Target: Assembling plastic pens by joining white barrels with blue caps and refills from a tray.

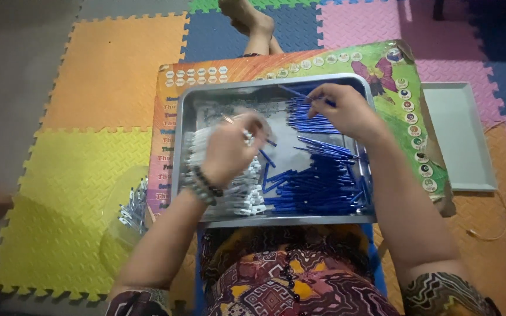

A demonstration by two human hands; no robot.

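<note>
R hand (346, 111) pinches one blue pen barrel (303, 95) between thumb and fingertips, fingers closed narrow on its near end; the barrel's long axis runs up and to the left from the grip, out over the far part of the metal tray (276, 221). L hand (229, 149) is curled w/ fingers drawn in over the white pen parts (247, 199); something small and pale sits at its fingertips, but motion blur hides whether it is truly gripped, so that cannot be told. The held barrel lies just right of the L hand, apart from it, tip pointing roughly toward the tray's back wall; R hand is the nearer one to the loose heap of blue barrels (323, 181), which fills the tray's right half w/ most pieces lying across the tray, left to right. White parts are stacked along the tray's left side, under and beside the L wrist w/ its bead bracelet (203, 184). Tray rests on a colourful printed board (393, 70) across the person's lap, above foam floor mats (83, 175). A clear bag (133, 208) w/ more pen pieces sits left of the board; a second, grey tray (461, 137) lies on the floor to the right.
</note>
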